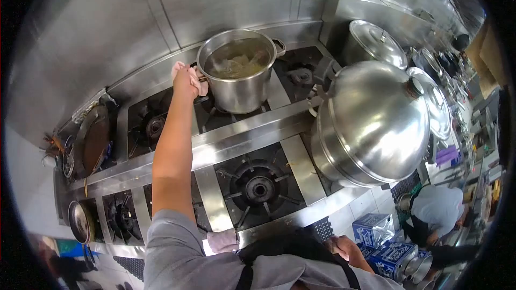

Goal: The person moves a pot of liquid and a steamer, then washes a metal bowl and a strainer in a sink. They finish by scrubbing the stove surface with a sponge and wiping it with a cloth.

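Note:
My left hand (185, 79) reaches out over the back row of the stove, closed on a pink cloth (201, 85). The cloth is bunched against the left side of a tall steel pot (239, 94), where a handle sticks out. The pot stands upright on a back burner, without a lid, with cloudy liquid and pale pieces (236, 67) inside. Low by my waist, past the stove's front edge, is my right hand (344, 249). Its fingers are curled, and what they hold, if anything, is hidden.
A large domed steel steamer (376, 121) stands right of the pot, with a lidded pot (379, 45) behind it. A front burner (259, 189) lies before me. A wok (94, 139) and a frying pan (80, 221) are at left. Another person (438, 209) bends near blue boxes (395, 258).

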The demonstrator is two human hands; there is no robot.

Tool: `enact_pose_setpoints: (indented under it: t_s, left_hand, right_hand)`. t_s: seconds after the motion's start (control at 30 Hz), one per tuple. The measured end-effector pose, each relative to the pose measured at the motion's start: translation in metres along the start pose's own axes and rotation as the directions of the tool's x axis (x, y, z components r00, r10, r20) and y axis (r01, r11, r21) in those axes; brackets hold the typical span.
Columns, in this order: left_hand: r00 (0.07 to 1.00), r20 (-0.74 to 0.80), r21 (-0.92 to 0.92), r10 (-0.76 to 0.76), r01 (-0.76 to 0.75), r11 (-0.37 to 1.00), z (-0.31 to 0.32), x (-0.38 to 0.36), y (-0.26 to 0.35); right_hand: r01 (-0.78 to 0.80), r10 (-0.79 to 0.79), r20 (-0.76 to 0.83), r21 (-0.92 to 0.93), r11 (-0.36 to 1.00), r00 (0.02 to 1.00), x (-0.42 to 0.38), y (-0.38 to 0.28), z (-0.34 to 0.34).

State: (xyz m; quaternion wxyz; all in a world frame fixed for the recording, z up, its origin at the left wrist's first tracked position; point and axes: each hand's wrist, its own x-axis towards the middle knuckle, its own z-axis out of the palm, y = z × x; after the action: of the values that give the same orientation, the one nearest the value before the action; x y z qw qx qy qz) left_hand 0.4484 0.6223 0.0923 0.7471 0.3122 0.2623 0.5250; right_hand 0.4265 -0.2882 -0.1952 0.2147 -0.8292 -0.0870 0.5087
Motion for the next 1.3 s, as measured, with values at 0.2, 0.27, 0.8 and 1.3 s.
enact_pose_setpoints:
  t_s: [0.2, 0.27, 0.8, 1.3]
  left_hand:
    - [0.94, -0.094, 0.005, -0.329, 0.331, 0.944, -0.055, 0.008, 0.036]
    - [0.936, -0.047, 0.011, -0.349, 0.35, 0.937, -0.068, 0.004, 0.046]
    - [0.949, -0.037, -0.01, -0.312, 0.311, 0.95, -0.098, -0.056, 0.092]
    - [0.979, -0.051, -0.084, -0.195, 0.191, 0.978, -0.192, -0.265, 0.16]
  right_hand:
    - [0.296, -0.069, 0.473, -0.423, 0.856, 0.878, -0.078, -0.293, -0.051]
    - [0.703, -0.591, 0.382, -0.41, 0.581, 0.711, -0.044, -0.294, -0.049]
    - [0.308, -0.666, -0.32, 0.941, -0.141, 0.674, 0.113, -0.761, -0.08]
    - [0.072, -0.745, 0.133, 0.969, 0.236, 0.654, -0.004, -0.698, 0.008]
